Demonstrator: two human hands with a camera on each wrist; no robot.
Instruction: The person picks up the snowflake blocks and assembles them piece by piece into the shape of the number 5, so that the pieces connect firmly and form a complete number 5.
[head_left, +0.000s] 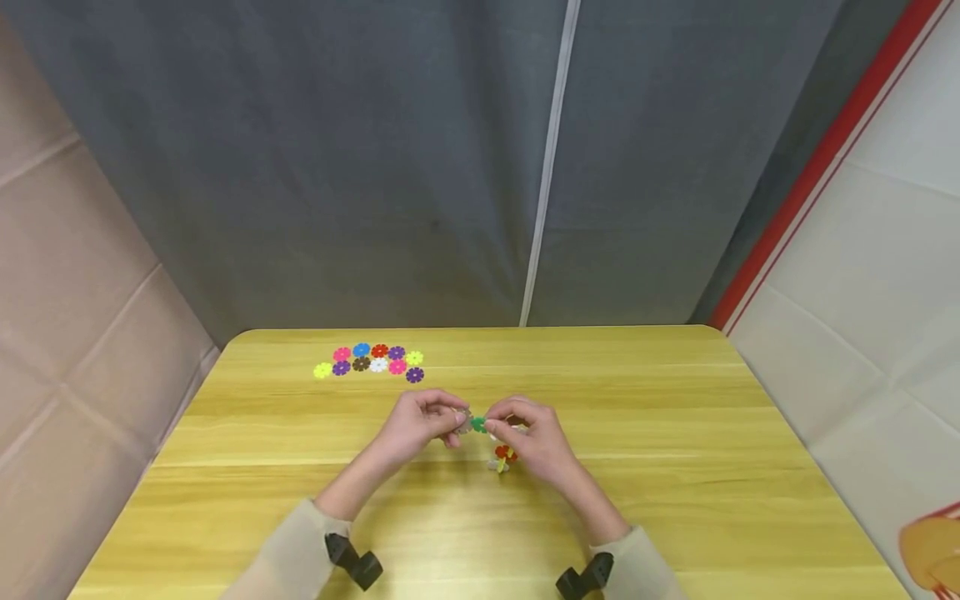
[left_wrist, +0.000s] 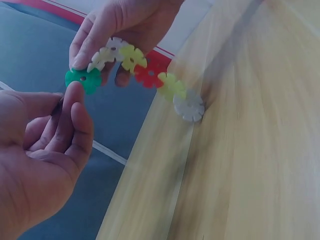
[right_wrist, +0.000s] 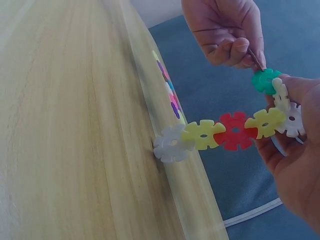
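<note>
A: How should the piece in hand have gone on?

B: By my reckoning, slot squarely over slot, pushed straight, with the chain braced so it didn't twist. The right hand, low centre of the head view, had its fingers curled round the near end of a chain of notched plastic discs in white, yellow and red. The chain's far white disc hung close to the yellow wooden table.

A: And the other hand?

B: The left hand, just left of it, was pinched on a small dark disc, its colour hard to tell. That piece sat just beside the green end disc, nearly touching.

A: Further back?

B: A cluster of loose coloured discs lay flat near the table's far left edge, well apart from both hands.
</note>
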